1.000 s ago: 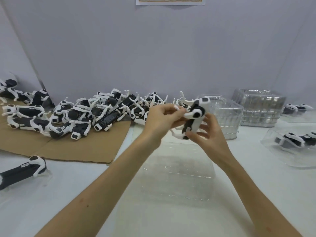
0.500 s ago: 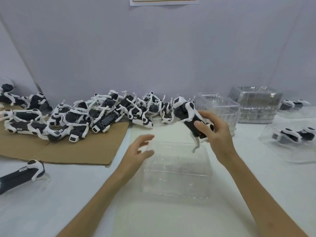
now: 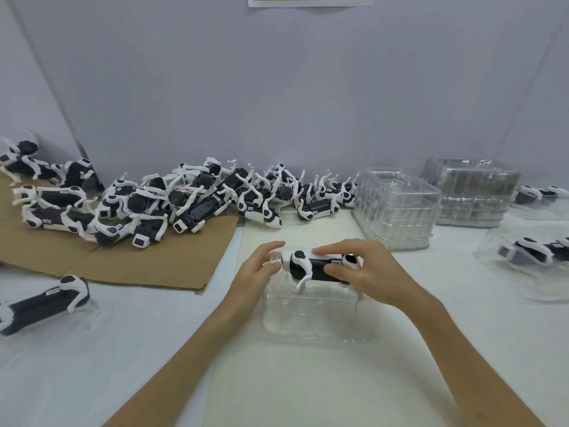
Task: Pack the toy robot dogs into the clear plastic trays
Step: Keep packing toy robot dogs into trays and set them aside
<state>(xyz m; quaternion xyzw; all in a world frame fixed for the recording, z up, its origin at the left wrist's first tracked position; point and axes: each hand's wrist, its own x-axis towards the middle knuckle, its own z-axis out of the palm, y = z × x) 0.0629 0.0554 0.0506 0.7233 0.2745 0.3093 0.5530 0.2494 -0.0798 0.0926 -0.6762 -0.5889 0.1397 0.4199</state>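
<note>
The right grip (image 3: 366, 272) is wrapped round the right half of a black-and-white toy dog (image 3: 311, 266), with fingers curled over its back and the thumb on its near side. The left grip (image 3: 257, 272) pinches the far left corner of a clear tray (image 3: 323, 337) between thumb and fingers, just beside the dog's left end. The dog is held level, lengthways over the far part of the tray, and its white legs point down into it. Whether it sits fully in the tray cannot be told. The tray lies at the middle of the bench.

A plain grey wall (image 3: 277, 87) rises behind the far edge of the white bench (image 3: 92, 365). A brown cardboard sheet (image 3: 154, 263) covers the far left part of the bench. A heap of loose toy dogs (image 3: 200, 198) runs along the far edge, partly on the cardboard. Toward the far right corner stand two stacks of empty trays (image 3: 397, 211), side by side. Near the right edge a packed dog (image 3: 529, 257) lies inside its own clear tray. At the left edge a single dog (image 3: 43, 300) lies in front of the cardboard. The bottom of a paper notice (image 3: 308, 0) shows high on the wall.
</note>
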